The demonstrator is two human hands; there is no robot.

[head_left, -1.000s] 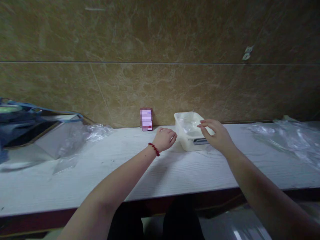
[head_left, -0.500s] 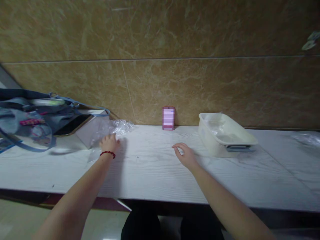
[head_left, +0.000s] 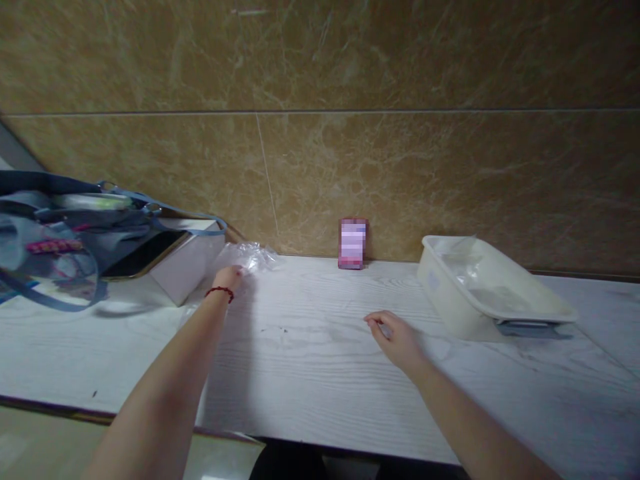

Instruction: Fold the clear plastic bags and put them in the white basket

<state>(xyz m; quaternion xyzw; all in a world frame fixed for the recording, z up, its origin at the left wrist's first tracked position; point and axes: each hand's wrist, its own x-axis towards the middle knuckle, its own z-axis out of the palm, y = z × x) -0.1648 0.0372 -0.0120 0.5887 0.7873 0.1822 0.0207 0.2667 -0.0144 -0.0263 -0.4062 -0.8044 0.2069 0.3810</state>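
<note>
On the left of the table, my left hand (head_left: 229,277), with a red bracelet at the wrist, is closed at a crumpled clear plastic bag (head_left: 255,257). Its fingers are curled and partly hidden, and the bag's film spreads beside and beneath it. My right hand (head_left: 397,337) hovers over the white wood-grain table (head_left: 305,373), thumb and forefinger brought together in a pinch with nothing visible between them. To its right stands a cream plastic container (head_left: 445,303) with a grey clip (head_left: 533,329), holding some clear plastic wrapping (head_left: 467,273).
A phone (head_left: 353,244) with a blurred screen leans against the brown marbled wall (head_left: 320,173). At the left, a blue denim bag (head_left: 120,233) and a dark flat device (head_left: 150,257) rest by a white box (head_left: 185,273). The table's front edge (head_left: 300,441) runs along the bottom.
My left hand's spread fingers have curled in at the plastic bag. My right hand's thumb and forefinger have come closer together. The view has shifted, so the container appears lower and further right.
</note>
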